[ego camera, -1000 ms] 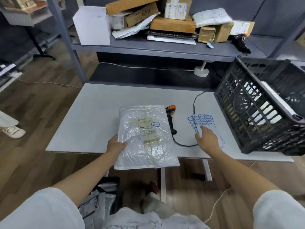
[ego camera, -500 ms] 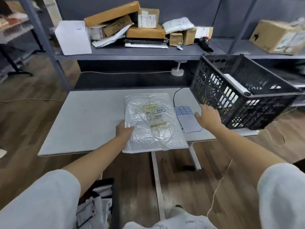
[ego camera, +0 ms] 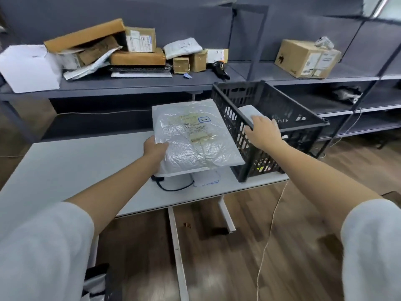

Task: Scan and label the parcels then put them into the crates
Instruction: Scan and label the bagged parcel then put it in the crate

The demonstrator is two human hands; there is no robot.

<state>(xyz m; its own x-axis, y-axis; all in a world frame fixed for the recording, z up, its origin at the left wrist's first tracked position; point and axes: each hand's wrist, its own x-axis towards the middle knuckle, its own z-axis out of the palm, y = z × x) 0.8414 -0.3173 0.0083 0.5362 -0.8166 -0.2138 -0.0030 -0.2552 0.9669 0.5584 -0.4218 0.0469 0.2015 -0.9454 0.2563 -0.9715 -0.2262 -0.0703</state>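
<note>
My left hand (ego camera: 154, 147) grips the near left edge of a clear-wrapped white padded parcel (ego camera: 193, 137), which is lifted off the grey table (ego camera: 76, 161) and carries a small blue-framed label. To its right stands a black plastic crate (ego camera: 282, 111) on the table's right end, with a white parcel (ego camera: 248, 111) inside. My right hand (ego camera: 263, 129) rests over the crate's near left rim, fingers hooked on the edge. Under the raised parcel lie the label sheet (ego camera: 207, 180) and the scanner's black cable (ego camera: 173, 187); the scanner itself is hidden.
A dark shelf (ego camera: 141, 82) behind the table holds a white box (ego camera: 28, 66), several cardboard boxes and mailers. A larger cardboard box (ego camera: 307, 58) sits on the right shelving. A thin cord (ego camera: 271, 224) hangs to the wood floor by the table legs.
The parcel has risen off the table and moved right toward the crate. My right hand left the label sheet and went up onto the crate's rim.
</note>
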